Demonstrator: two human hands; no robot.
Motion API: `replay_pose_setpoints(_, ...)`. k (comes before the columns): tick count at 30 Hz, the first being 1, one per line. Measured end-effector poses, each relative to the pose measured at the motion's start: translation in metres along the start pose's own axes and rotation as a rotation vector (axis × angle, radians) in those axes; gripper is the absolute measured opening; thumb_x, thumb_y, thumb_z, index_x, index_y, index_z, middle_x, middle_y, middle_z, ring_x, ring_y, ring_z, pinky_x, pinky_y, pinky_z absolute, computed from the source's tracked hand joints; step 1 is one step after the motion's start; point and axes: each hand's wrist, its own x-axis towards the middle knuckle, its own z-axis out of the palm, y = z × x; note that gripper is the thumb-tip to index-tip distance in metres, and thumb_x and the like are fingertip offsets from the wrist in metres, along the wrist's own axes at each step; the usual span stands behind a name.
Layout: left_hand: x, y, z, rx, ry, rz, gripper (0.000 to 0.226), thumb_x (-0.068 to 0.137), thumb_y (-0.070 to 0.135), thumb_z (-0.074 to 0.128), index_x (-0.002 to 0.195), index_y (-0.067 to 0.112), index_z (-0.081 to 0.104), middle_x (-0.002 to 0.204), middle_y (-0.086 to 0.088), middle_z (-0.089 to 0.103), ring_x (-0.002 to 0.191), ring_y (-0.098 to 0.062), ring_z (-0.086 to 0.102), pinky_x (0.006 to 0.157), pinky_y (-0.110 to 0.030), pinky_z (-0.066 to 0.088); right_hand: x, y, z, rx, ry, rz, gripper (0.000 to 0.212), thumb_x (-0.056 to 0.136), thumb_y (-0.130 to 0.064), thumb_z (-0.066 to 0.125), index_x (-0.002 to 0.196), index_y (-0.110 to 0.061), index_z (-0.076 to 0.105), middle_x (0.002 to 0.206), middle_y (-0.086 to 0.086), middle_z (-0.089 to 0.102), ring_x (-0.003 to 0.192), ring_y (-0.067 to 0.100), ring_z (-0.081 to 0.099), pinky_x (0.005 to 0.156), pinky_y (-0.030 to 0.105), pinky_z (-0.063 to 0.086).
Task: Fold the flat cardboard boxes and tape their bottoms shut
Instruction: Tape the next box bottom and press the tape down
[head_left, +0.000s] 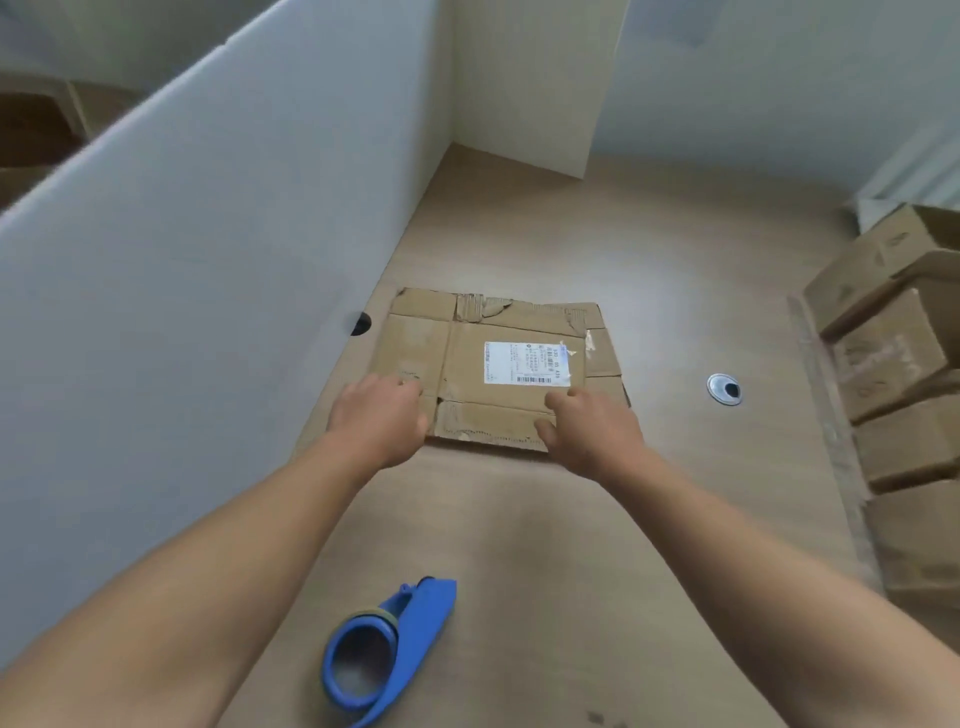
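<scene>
flat box (498, 369) lies on the tabletop (519, 530) just beyond left grip (382, 415) and right grip (589, 434), long axis across them; both touch its near edge, equally close (pinching or resting, we cannot tell).

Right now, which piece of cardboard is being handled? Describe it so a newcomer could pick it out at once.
On the wooden desk, beside the grey partition on the left, one flat cardboard box lies alone, with the left hand and right hand on its near edge. Unlike the brown boxes stacked at the desk's right side, it is flattened and bears a white shipping label.
</scene>
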Motion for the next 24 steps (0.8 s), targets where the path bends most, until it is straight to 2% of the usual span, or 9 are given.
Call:
replay_pose_setpoints(4,0.052,-0.019,0.013,0.018,-0.043,0.018,0.04,0.096,0.034,0.041,0.131,0.02,0.054,0.13,-0.004,0.056,0.119,-0.028,0.049,0.098,-0.039,0.04,0.034,-0.001,0.006,0.019,-0.049,0.131,0.037,0.101,-0.043,0.039,0.124,-0.019,0.053,0.115,0.005,0.058,0.106,0.029,0.056,0.073,0.036,0.043)
replay_pose_setpoints(7,0.082,-0.029,0.023,-0.031,-0.07,-0.048,0.045,0.097,0.037,0.041,0.136,0.018,0.049,0.137,-0.007,0.051,0.126,-0.03,0.044,0.103,-0.041,0.038,0.054,0.006,0.015,0.129,-0.086,0.264,0.041,0.1,-0.042,0.042,0.134,-0.021,0.05,0.127,0.005,0.054,0.116,0.028,0.052,0.082,0.038,0.044)
replay_pose_setpoints(11,0.101,-0.035,0.04,-0.281,-0.092,-0.163,0.052,0.096,0.041,0.047,0.14,0.014,0.038,0.146,-0.013,0.037,0.132,-0.035,0.034,0.106,-0.044,0.035,0.072,0.008,0.022,0.513,-0.009,0.49,0.05,0.098,-0.034,0.049,0.144,-0.017,0.042,0.141,0.012,0.049,0.132,0.03,0.041,0.1,0.04,0.039)
replay_pose_setpoints(15,0.105,-0.036,0.054,-0.51,-0.125,-0.239,0.078,0.095,0.047,0.054,0.155,0.014,0.019,0.16,-0.014,0.018,0.143,-0.037,0.021,0.115,-0.045,0.026,0.079,0.003,0.033,0.812,0.044,0.56,0.052,0.098,-0.027,0.056,0.146,-0.017,0.039,0.134,0.004,0.054,0.13,0.028,0.046,0.096,0.034,0.036)
replay_pose_setpoints(16,0.105,-0.035,0.056,-0.54,-0.11,-0.248,0.081,0.094,0.049,0.056,0.156,0.013,0.018,0.16,-0.015,0.018,0.144,-0.037,0.021,0.115,-0.045,0.025,0.08,0.004,0.035,0.874,0.078,0.593,0.056,0.097,-0.028,0.058,0.148,-0.02,0.037,0.132,0.002,0.054,0.128,0.028,0.048,0.096,0.034,0.037)
replay_pose_setpoints(18,0.103,-0.034,0.06,-0.587,-0.083,-0.267,0.086,0.091,0.052,0.06,0.155,0.013,0.02,0.158,-0.017,0.022,0.142,-0.039,0.023,0.115,-0.044,0.025,0.082,0.008,0.04,0.992,0.136,0.723,0.066,0.094,-0.032,0.061,0.152,-0.024,0.03,0.142,0.005,0.048,0.13,0.027,0.046,0.102,0.037,0.037)
replay_pose_setpoints(21,0.092,-0.031,0.063,-0.651,-0.084,-0.278,0.091,0.086,0.056,0.065,0.155,0.015,0.023,0.152,-0.019,0.029,0.139,-0.04,0.028,0.114,-0.045,0.027,0.077,0.024,0.049,0.985,0.086,0.911,0.075,0.092,-0.04,0.063,0.155,-0.026,0.026,0.154,0.01,0.028,0.135,0.034,0.04,0.109,0.043,0.035)
replay_pose_setpoints(22,0.088,-0.03,0.065,-0.681,-0.084,-0.274,0.091,0.085,0.056,0.066,0.155,0.016,0.024,0.151,-0.019,0.031,0.138,-0.039,0.03,0.114,-0.044,0.028,0.072,0.029,0.054,0.963,0.047,0.937,0.075,0.09,-0.043,0.064,0.154,-0.025,0.029,0.153,0.01,0.029,0.133,0.035,0.042,0.11,0.044,0.036)
replay_pose_setpoints(24,0.077,-0.025,0.066,-0.734,-0.094,-0.264,0.093,0.083,0.057,0.069,0.155,0.017,0.025,0.149,-0.018,0.032,0.138,-0.038,0.032,0.114,-0.043,0.029,0.062,0.038,0.065,1.049,0.016,0.943,0.067,0.087,-0.044,0.064,0.146,-0.021,0.042,0.144,0.006,0.045,0.122,0.031,0.05,0.105,0.043,0.042)
